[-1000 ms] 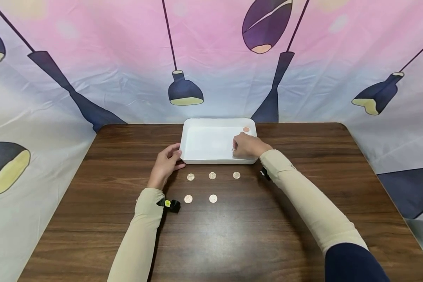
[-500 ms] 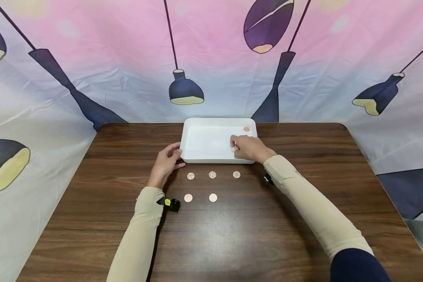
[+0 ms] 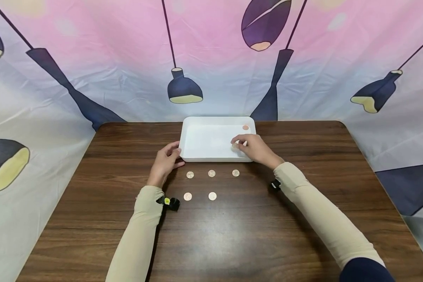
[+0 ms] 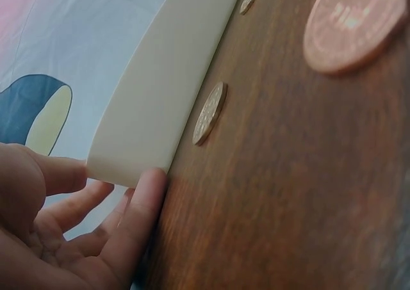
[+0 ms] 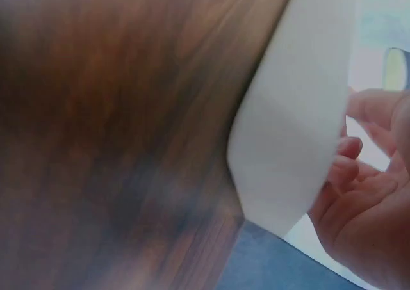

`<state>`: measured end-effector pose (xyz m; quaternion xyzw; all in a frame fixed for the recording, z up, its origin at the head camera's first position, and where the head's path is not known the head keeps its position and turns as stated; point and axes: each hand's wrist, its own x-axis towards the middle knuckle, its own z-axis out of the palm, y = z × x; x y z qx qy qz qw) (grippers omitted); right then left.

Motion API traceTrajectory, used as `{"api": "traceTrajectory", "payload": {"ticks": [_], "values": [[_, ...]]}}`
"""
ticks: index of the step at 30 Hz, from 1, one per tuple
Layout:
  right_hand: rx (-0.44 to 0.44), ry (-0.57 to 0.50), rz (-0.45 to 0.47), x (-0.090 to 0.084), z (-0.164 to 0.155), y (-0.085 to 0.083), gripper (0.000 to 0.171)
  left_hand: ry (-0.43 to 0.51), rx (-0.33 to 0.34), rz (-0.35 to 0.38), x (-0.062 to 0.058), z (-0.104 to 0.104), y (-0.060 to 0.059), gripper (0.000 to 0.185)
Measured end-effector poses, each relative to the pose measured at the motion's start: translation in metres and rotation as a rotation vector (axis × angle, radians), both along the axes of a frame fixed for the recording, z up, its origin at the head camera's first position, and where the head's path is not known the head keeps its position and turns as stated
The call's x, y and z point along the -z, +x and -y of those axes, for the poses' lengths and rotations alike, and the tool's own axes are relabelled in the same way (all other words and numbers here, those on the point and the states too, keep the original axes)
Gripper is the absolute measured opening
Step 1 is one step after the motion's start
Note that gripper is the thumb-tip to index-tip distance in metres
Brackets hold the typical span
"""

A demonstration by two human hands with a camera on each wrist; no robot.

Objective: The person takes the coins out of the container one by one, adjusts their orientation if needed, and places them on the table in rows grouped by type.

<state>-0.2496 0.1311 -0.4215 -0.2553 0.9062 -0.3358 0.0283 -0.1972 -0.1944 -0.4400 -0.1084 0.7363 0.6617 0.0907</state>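
Note:
A white tray (image 3: pixel 211 158) stands at the table's far middle, with one copper coin (image 3: pixel 245 127) in its far right corner. My right hand (image 3: pixel 251 148) hovers over the tray's right front part and pinches a coin (image 3: pixel 235 145) at its fingertips. My left hand (image 3: pixel 166 159) holds the tray's left front corner, thumb (image 4: pixel 138 219) on the front wall (image 4: pixel 160 91) and fingers round the side. Several coins lie in two rows on the wood in front of the tray, among them one at the left (image 3: pixel 190 174) and one at the right (image 3: pixel 235 172).
The dark wooden table (image 3: pixel 232 235) is bare wood nearer me. A printed cloth backdrop (image 3: pixel 127 58) hangs behind and beside it. In the right wrist view, blurred, only the tray's corner (image 5: pixel 295 111) and my fingers (image 5: pixel 359 194) show.
My right hand has shifted a little over the tray with the coin now showing at its fingertips, and its forearm has swung right. The left hand and the coins on the table stay put.

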Motion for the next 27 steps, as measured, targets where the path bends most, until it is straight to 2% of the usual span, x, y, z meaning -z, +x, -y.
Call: {"api": "traceTrajectory", "payload": {"ticks": [4,11,15,19,23,27], "values": [[0.056,-0.074,0.039,-0.007,-0.008,0.016,0.021,-0.003,-0.008,0.003,0.000,0.000,-0.001,0.049],[0.147,-0.116,0.124,-0.017,-0.019,0.055,0.010,-0.030,-0.036,-0.008,0.000,-0.003,-0.001,0.047],[0.106,-0.133,0.241,-0.013,-0.022,0.076,0.006,-0.060,-0.067,-0.030,-0.001,-0.005,0.000,0.045],[0.025,-0.110,0.336,-0.004,-0.022,0.093,0.009,-0.081,-0.089,-0.048,-0.002,-0.008,0.002,0.044],[-0.017,-0.049,0.374,0.006,-0.018,0.104,0.012,-0.081,-0.102,-0.057,-0.003,-0.012,0.003,0.043],[-0.004,0.018,0.372,0.012,-0.013,0.111,0.011,-0.076,-0.098,-0.048,-0.002,-0.013,0.001,0.043]]}}
